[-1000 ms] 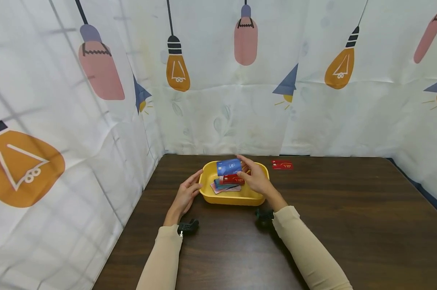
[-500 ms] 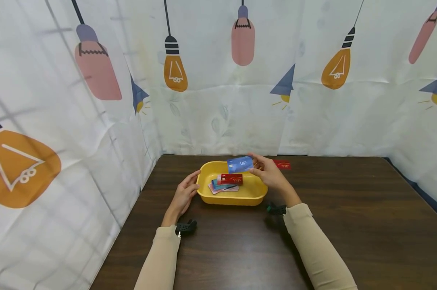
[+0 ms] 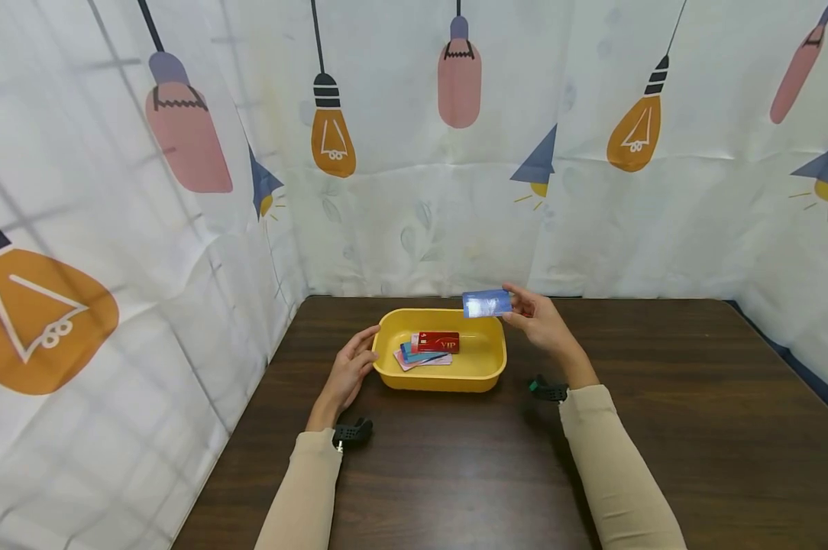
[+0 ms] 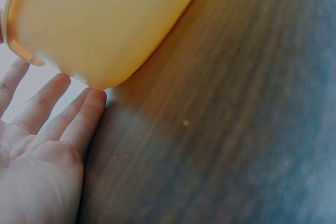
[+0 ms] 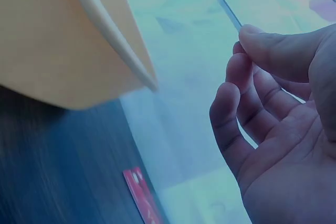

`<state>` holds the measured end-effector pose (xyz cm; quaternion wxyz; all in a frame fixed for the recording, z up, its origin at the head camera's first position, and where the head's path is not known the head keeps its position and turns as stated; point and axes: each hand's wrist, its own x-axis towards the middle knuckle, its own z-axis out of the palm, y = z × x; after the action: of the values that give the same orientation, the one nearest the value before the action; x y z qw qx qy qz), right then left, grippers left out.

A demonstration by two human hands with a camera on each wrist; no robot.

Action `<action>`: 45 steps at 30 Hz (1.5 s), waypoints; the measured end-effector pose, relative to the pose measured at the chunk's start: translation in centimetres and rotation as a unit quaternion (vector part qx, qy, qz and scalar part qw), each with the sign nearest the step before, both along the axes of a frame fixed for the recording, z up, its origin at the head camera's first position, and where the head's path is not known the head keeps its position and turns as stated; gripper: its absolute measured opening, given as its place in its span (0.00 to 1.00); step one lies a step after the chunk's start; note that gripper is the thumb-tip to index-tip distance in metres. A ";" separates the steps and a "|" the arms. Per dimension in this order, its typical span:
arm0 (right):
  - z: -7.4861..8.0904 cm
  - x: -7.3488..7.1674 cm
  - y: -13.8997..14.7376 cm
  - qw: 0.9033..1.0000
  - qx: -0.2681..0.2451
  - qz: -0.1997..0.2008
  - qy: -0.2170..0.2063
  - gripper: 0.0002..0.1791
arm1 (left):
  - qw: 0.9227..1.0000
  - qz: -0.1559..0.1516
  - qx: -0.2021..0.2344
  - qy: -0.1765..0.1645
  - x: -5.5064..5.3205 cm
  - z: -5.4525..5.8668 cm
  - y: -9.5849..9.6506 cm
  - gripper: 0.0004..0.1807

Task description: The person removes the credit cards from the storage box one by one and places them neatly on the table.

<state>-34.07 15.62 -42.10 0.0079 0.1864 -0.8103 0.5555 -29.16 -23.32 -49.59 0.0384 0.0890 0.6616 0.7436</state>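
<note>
Sleeves: beige, long and close-fitting (image 3: 300, 489), they reached forward over the dark brown wood-grain tabletop (image 3: 428, 458), a black device (image 3: 354, 433) at each wrist.
Left hand: the person's left hand (image 3: 347, 367) had its fingers mostly straight and slightly spread, fingertips touching the left end of the tray.
Tray: a yellow, rounded-rectangular plastic tray (image 3: 438, 382) sat on the tabletop between the hands.
Cards inside: left of the tray's centre, a red rectangular card marked "VIP" (image 3: 438, 342) overlapped blue and pink cards (image 3: 444, 360) (their exact number was hard to tell).
Right hand: the right hand (image 3: 544, 325) pinched one edge of a card between thumb and fingers.
Held card: the glossy blue rectangular card (image 3: 486, 303) (its lettering washed out by glare) was raised near the tray's far right corner.
Second red card: another red card (image 5: 140, 195) lay on the tabletop, visible from the right wrist.
Backdrop: white cloth (image 3: 414, 221) printed with hanging lamps.
</note>
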 end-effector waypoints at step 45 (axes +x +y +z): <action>-2.1 0.0 7.8 0.994 0.051 -0.087 -0.038 0.33 | 1.000 0.008 0.005 0.000 -0.1 -0.2 0.2 0.31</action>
<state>-34.06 23.42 -44.23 0.0159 0.0944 -0.8505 0.5172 -29.21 -23.16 -49.79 0.0321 0.0844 0.6586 0.7471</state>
